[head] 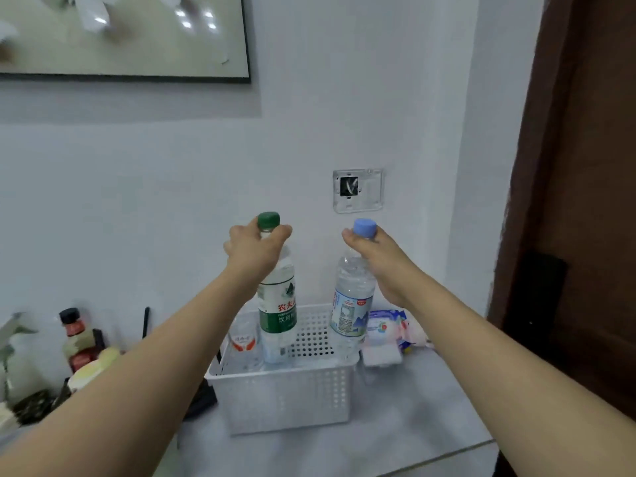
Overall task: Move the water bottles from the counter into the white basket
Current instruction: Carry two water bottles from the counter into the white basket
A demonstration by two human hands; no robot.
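My left hand (256, 247) grips the neck of a green-capped, green-labelled water bottle (278, 311), held upright with its base down inside the white perforated basket (285, 390). My right hand (370, 251) grips the neck of a blue-capped bottle (351, 304), upright over the basket's right rim; I cannot tell whether its base is inside. A third clear bottle with a red-marked label (244, 342) stands in the basket's left part. The basket sits on the pale counter (413, 418).
A pack of wipes (389, 327) lies right of the basket by the wall. A dark sauce bottle (77, 339) and other clutter crowd the counter's left. A wall socket (358, 191) is above. A brown door (585, 235) stands at the right.
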